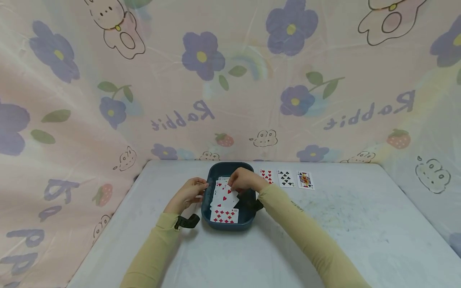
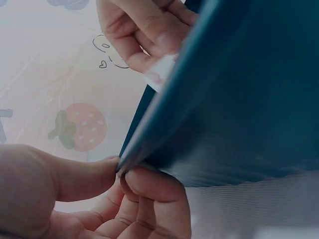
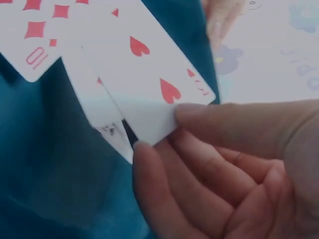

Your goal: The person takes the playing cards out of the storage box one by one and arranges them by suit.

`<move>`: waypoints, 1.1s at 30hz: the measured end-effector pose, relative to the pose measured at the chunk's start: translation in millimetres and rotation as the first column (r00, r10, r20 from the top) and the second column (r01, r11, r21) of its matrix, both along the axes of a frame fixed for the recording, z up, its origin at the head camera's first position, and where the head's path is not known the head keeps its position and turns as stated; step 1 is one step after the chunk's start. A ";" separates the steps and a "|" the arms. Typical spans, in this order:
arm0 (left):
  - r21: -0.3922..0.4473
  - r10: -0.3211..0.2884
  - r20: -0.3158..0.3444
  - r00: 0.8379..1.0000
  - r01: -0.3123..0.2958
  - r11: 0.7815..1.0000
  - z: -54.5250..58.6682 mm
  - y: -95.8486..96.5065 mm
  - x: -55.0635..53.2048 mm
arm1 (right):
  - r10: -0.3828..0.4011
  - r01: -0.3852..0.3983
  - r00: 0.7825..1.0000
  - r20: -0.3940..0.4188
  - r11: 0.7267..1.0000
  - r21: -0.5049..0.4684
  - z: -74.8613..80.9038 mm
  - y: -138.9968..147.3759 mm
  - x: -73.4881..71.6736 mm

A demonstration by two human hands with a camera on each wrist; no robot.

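Note:
A dark blue tray with rounded corners holds several loose playing cards. My left hand pinches its left rim between thumb and fingers, as the left wrist view shows up close. Reaching into the tray from the right, my right hand pinches one end of a hearts card, thumb on its face and fingers beneath. That card lies tilted over other cards, which it partly hides. A ten of diamonds rests face up at the tray's near end.
Right of the tray, three cards lie face up in a row on the white table: a hearts card, a clubs card and a face card. A patterned curtain rises behind the table and at its sides.

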State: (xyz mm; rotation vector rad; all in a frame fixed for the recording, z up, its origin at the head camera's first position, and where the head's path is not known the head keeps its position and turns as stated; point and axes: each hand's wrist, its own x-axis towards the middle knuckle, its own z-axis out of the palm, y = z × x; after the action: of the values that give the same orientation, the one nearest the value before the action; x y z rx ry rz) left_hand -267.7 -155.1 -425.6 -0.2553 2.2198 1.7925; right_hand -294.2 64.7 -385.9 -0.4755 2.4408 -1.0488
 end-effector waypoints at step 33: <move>-0.004 0.004 -0.005 1.000 -0.004 1.000 -0.2 -0.2 -0.2 | -0.248 0.196 0.964 -0.093 0.904 -0.381 4.8 102.3 6.2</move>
State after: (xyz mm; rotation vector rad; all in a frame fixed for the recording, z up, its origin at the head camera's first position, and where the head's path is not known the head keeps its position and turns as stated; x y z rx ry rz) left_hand -267.9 -155.3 -425.9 -0.2560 2.2283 1.7929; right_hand -288.0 167.0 -381.1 -0.4029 2.4648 -1.6413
